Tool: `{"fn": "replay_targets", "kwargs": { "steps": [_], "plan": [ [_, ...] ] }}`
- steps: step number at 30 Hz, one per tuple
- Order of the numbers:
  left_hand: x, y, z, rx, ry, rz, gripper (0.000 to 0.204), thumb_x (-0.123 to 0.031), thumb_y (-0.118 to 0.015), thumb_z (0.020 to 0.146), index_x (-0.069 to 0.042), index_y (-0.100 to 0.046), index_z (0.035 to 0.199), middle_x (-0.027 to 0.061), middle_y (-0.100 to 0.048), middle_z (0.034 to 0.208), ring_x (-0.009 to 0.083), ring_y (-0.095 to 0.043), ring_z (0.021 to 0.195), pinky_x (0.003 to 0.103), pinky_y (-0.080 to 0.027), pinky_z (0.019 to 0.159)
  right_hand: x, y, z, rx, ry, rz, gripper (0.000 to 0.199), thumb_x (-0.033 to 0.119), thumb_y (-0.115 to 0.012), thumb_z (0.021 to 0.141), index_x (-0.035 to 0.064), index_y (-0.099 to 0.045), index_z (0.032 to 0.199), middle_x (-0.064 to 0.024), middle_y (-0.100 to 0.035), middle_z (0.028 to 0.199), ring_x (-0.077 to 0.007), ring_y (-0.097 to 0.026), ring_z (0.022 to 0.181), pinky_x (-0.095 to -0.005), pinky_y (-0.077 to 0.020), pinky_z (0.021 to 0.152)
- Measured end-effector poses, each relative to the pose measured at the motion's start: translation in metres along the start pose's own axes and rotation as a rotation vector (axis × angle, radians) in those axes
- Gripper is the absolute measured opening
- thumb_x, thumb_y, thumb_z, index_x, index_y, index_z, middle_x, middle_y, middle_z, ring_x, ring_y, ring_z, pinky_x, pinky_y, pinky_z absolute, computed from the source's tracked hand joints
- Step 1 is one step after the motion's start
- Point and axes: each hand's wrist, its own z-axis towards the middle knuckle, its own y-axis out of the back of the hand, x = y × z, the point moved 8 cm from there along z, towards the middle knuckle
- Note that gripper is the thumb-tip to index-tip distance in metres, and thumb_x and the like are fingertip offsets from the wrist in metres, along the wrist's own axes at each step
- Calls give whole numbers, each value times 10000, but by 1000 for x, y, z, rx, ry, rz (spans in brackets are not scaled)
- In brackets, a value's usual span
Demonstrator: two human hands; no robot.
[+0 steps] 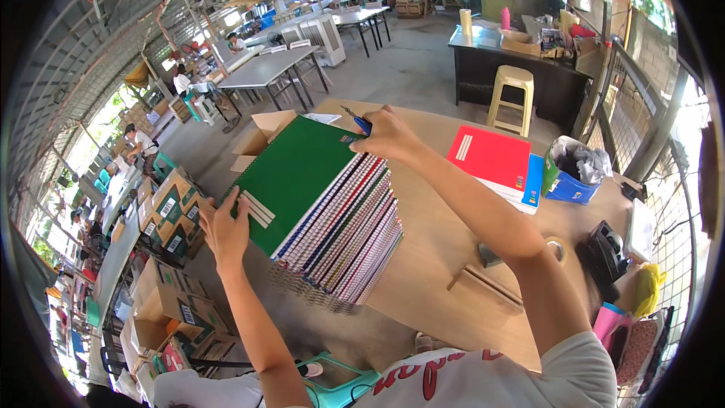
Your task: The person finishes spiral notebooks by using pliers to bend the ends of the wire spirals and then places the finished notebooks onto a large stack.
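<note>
Spiral notebooks point(340, 230) are stacked in a tall pile at the left edge of the brown table point(434, 257), topped by a green cover point(302, 170). A slim blue tool point(364, 125) with a metal tip is gripped in the right hand point(389, 137), placed at the pile's far corner. The left hand point(226, 233) is spread loosely against the left edge, nothing clasped. Red notebook point(491, 155) and blue notebook point(533, 181) are seen farther right.

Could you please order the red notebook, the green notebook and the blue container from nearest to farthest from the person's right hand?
1. Green notebook: at the right hand, atop the stack.
2. Red notebook: to the hand's right.
3. Blue container: farther right, beyond the red notebook.
</note>
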Motion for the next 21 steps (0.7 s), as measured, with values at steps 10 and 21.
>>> {"fn": "replay_targets", "kwargs": {
  "steps": [10, 21],
  "plan": [
    [-207, 15, -210, 139, -1012, -1114, 406, -134, -771, 781, -58, -694, 1173, 129, -668, 1072, 264, -662, 943, 351, -546, 802, -199, 139, -331, -661, -450, -336, 372, 274, -759, 844, 12, -659, 1088, -199, -609, 957, -377, -567, 928, -474, -439, 892],
    [-387, -482, -81, 446, -303, -478, 477, -380, -805, 777, 1, -701, 1044, 194, -713, 969, 339, -691, 938, 478, -547, 824, -323, 83, -565, -399, -920, -828, 694, 388, -826, 739, 122, -556, 1321, -184, -503, 1162, -367, -471, 1108, -512, -378, 970]
  ]
}}
